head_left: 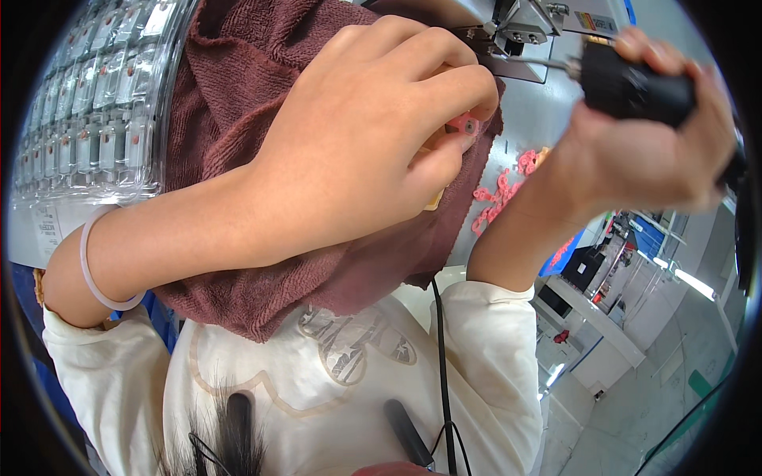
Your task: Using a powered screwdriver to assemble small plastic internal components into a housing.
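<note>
My left hand (373, 111) rests over a maroon towel (230, 55), its fingers curled around a small pink plastic part with a round hole (468, 125). A yellowish piece (434, 201) shows under that palm; whether it joins the pink part is hidden. My right hand (651, 163), slightly blurred, is wrapped around a black-handled power screwdriver (635, 87). The screwdriver's metal bit points left, its tip close to the front of a metal machine (520, 36); I cannot tell whether they touch.
Clear plastic trays (95, 103) with rows of small parts stand at the left. Loose pink parts (500, 198) lie right of the towel, and a blue bin (559, 254) holds more. A black cable (442, 357) hangs down in front of my shirt.
</note>
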Action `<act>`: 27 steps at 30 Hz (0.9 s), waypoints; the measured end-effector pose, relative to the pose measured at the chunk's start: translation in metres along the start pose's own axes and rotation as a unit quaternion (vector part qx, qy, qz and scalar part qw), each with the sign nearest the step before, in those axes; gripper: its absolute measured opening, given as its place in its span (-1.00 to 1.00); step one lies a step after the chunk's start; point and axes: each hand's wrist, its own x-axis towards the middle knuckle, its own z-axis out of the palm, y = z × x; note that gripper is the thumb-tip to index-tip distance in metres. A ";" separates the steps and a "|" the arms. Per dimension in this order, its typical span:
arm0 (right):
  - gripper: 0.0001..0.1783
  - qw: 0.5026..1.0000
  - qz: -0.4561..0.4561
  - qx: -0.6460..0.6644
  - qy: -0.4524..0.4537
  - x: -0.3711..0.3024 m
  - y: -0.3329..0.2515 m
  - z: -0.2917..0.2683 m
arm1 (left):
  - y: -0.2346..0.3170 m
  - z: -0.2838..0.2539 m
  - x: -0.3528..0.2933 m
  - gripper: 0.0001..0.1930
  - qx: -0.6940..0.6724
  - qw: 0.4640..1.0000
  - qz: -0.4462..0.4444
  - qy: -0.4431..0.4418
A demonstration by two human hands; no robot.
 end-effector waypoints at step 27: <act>-0.82 0.977 0.049 0.077 -0.192 -0.015 -0.017 -0.026 | 0.005 -0.008 0.003 -0.75 0.033 0.999 0.023 -0.005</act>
